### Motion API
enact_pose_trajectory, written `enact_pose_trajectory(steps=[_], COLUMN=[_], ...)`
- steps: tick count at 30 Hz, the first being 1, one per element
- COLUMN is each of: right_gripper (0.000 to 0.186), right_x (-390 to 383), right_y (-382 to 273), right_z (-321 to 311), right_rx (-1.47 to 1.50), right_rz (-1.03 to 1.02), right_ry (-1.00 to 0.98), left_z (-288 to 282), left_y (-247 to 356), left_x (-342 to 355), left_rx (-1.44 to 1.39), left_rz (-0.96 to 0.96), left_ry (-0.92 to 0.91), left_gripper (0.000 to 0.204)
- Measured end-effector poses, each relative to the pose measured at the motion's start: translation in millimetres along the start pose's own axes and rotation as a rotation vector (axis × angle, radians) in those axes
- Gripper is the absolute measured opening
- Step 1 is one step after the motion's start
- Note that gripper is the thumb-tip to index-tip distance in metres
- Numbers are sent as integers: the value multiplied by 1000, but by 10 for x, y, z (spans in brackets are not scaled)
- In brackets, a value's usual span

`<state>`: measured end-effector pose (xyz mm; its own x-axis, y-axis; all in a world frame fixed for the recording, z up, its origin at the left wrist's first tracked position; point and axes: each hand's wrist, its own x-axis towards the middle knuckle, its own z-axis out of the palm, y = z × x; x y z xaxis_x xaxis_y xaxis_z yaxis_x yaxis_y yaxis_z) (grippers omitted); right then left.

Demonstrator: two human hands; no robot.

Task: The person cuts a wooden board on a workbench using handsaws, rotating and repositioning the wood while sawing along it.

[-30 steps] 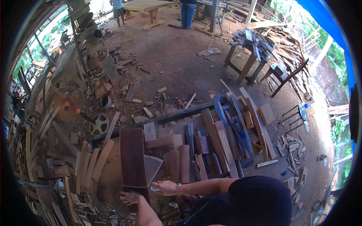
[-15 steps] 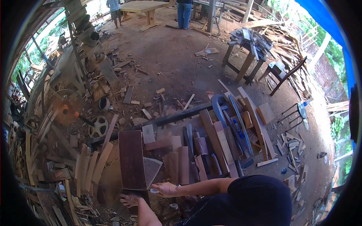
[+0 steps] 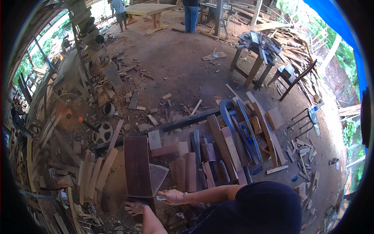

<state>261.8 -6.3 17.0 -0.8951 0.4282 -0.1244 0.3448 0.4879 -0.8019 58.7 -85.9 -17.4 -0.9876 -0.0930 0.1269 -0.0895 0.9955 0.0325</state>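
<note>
A dark reddish-brown wooden panel [image 3: 137, 165] lies in front of me, its near edge level with my hands. My left hand [image 3: 134, 208] rests with fingers spread over a dark surface just below that edge. At the panel's near right corner, my right hand [image 3: 173, 197] is closed around a small whitish object [image 3: 160, 198]; its kind is too small to make out. A pale, angled wood piece [image 3: 158, 176] lies against the panel's right side.
Right of the panel lie several wood blocks, a blue C-shaped clamp [image 3: 226, 111] and a long blue ruler [image 3: 249, 128]. Loose slats [image 3: 105, 169] lean at the left, near a spoked wheel [image 3: 103, 132]. Two people stand far off by a wooden table [image 3: 150, 9].
My hands keep nearly the same place at the panel's near edge. The whole view has shifted slightly. The far person at the left has changed posture.
</note>
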Motion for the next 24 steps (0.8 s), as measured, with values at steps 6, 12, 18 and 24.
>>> enact_pose_trajectory(steps=[6, 12, 18, 24], right_gripper=[42, 41, 54, 80], right_x=[-1, -26, -95, 694], right_y=[-9, -110, 56, 1184], right_z=[-12, -89, -378, -3146], right_rx=[-21, 3, -83, -583], right_rz=[-12, 26, -107, 159], right_ry=[1, -6, 162, 461], left_z=[43, 59, -3, 104], left_y=[-9, 16, 51, -33], left_x=[13, -2, -21, 8], left_rx=[6, -27, -89, -46], left_rz=[3, -2, 27, 33], left_ry=[16, -10, -41, -15], left_gripper=[40, 39, 38, 51])
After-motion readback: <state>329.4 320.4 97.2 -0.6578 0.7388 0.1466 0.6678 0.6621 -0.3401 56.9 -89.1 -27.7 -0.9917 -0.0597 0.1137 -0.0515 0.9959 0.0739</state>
